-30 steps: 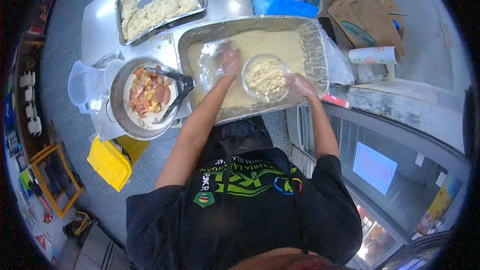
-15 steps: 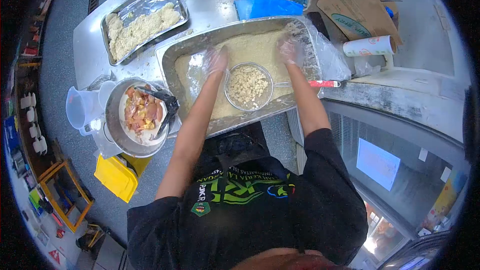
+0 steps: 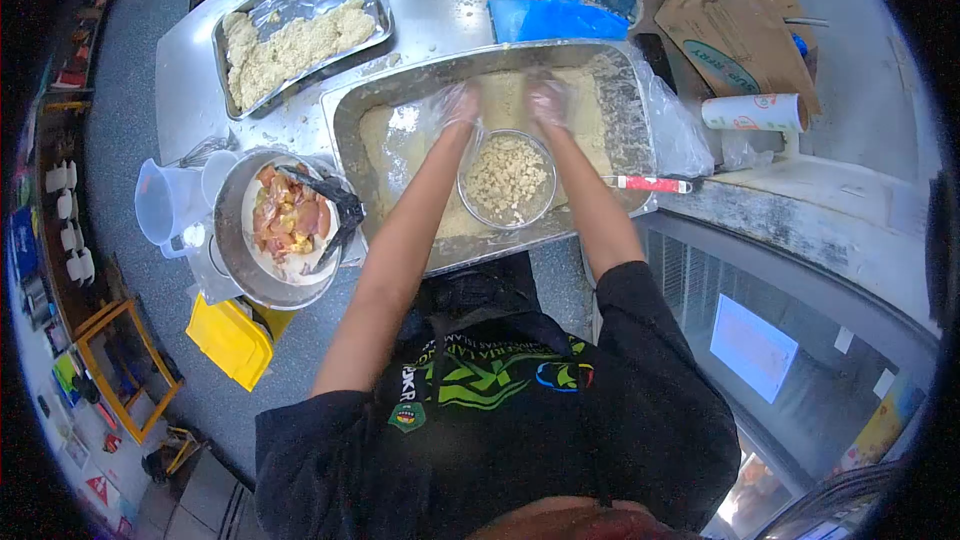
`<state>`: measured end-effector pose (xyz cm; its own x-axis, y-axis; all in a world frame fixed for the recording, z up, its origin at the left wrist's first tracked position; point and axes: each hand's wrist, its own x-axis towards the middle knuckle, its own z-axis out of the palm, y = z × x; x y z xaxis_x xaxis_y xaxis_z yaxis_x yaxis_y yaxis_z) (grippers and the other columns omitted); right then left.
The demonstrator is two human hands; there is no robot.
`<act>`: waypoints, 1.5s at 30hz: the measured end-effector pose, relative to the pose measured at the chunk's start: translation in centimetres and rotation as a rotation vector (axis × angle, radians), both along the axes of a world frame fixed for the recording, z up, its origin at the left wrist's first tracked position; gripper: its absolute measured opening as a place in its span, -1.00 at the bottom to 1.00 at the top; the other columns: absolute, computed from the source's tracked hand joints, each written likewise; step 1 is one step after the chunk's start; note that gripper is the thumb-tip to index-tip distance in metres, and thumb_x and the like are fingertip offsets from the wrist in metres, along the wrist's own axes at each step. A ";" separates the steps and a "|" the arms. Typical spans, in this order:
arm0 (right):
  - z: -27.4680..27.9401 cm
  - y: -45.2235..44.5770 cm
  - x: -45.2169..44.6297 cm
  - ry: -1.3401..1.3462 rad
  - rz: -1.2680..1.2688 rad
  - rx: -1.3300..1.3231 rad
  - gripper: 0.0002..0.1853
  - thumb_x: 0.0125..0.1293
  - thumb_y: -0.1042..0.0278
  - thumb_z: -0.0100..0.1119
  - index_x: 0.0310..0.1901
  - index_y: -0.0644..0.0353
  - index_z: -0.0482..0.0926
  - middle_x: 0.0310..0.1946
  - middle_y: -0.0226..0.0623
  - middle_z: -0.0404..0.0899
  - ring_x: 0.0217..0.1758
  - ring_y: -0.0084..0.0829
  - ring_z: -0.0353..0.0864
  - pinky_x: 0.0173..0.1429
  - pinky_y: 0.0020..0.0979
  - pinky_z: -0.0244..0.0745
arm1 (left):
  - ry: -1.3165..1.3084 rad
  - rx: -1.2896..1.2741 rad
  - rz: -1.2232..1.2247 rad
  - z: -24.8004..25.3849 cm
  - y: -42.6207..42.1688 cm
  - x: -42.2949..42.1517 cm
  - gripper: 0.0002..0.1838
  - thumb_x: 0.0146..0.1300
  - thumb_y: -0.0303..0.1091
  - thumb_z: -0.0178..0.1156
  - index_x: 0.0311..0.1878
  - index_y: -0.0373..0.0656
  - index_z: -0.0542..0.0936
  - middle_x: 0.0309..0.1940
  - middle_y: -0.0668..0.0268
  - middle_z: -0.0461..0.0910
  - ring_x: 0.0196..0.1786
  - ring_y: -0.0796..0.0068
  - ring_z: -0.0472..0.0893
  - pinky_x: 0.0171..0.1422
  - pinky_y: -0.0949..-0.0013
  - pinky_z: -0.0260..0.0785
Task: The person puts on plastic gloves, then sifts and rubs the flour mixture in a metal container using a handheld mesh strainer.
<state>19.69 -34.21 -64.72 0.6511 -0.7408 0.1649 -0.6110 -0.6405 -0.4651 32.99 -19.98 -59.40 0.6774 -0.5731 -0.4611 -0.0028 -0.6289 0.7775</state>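
Both my hands wear clear plastic gloves and are in the large metal tub [image 3: 340, 125] of pale flour [image 3: 600, 100]. My left hand [image 3: 460, 106] is in the flour just behind the sieve, left of centre. Close by on its right is my right hand [image 3: 546, 104], also in the flour. Motion blurs the fingers of both hands, and the flour partly hides them. The round sieve [image 3: 507, 180] lies in the tub nearer to me and holds pale crumbs. Its red handle [image 3: 652, 183] reaches over the tub's right rim, passing under my right forearm.
At my left a metal pot [image 3: 228, 258] holds raw meat pieces [image 3: 287, 215] in whitish liquid, with black tongs-like plastic [image 3: 345, 210] over its edge. A tray [image 3: 384, 15] of coated pieces lies behind. Around are a blue plastic bag [image 3: 555, 18], a clear jug [image 3: 160, 202] and paper bags [image 3: 735, 35].
My hands have come closer together in the flour, the right one moving left and the left one slightly right. The whole view has shifted a little.
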 end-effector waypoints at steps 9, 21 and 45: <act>9.4 6.6 5.8 0.280 0.204 0.398 -0.61 0.14 0.08 -0.23 -0.24 0.19 0.49 -0.19 -0.08 0.47 -0.15 -0.14 0.46 -0.06 -0.25 0.33 | 0.393 -0.271 0.228 -3.2 -2.7 -0.8 -0.50 0.20 -0.08 -0.24 0.00 -0.30 0.38 0.05 -0.01 0.31 0.10 0.14 0.31 0.17 0.26 0.12; 15.3 2.8 -7.1 -0.180 0.518 1.081 -0.54 0.21 0.03 -0.29 -0.16 0.25 0.46 -0.08 -0.18 0.44 -0.15 -0.25 0.48 0.04 -0.31 0.29 | -0.150 -0.132 -0.475 10.8 8.2 -3.5 -0.50 0.16 0.02 -0.17 -0.14 -0.25 0.47 -0.13 0.00 0.44 -0.07 0.18 0.43 0.04 0.29 0.21; 15.4 6.1 -0.4 -0.108 0.317 0.688 -0.65 0.18 0.22 -0.08 -0.10 0.27 0.46 -0.14 -0.23 0.49 -0.12 -0.47 0.43 -0.01 -0.45 0.27 | -0.215 -0.227 -0.346 6.3 4.1 -3.5 -0.47 0.19 0.02 -0.20 -0.13 -0.31 0.44 -0.18 -0.04 0.44 -0.12 0.20 0.43 -0.03 0.23 0.20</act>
<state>19.31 -28.10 -49.29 0.8559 -0.4805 -0.1911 -0.3748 -0.3219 -0.8694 29.46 -15.91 -53.15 0.4951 -0.8525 -0.1678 -0.3591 -0.3766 0.8539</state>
